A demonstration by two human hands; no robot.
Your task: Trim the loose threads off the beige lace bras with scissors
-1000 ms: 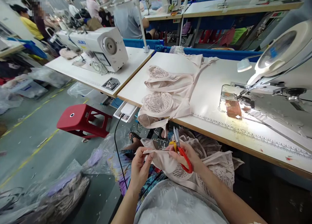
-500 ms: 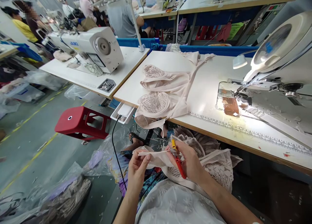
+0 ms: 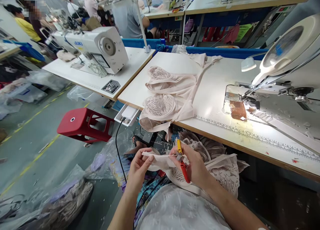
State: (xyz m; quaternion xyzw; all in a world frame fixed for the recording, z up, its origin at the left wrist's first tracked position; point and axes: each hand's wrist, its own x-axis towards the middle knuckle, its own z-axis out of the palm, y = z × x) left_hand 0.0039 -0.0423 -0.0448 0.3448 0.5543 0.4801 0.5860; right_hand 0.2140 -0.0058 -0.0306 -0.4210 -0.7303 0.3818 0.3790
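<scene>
My left hand pinches the edge of a beige bra's band between thumb and fingers, above my lap. My right hand is closed around small pliers with red and yellow handles. Its fingertips also pinch the other end of the band, so the edge runs straight between both hands. The rest of that bra drapes over my lap, partly hidden by my right hand and forearm. More beige lace bras are heaped beside my right arm, under the table edge.
Ahead, beige lace bras lie on the white table, one overhanging its edge. A lit sewing machine stands at right, another machine at left. A red stool and bagged fabric are on the floor. Several people sit further back.
The pliers have turned slightly in my right hand, with the yellow handle more upright. My left hand has shifted a little to the left, still pinching the band. The view has moved slightly.
</scene>
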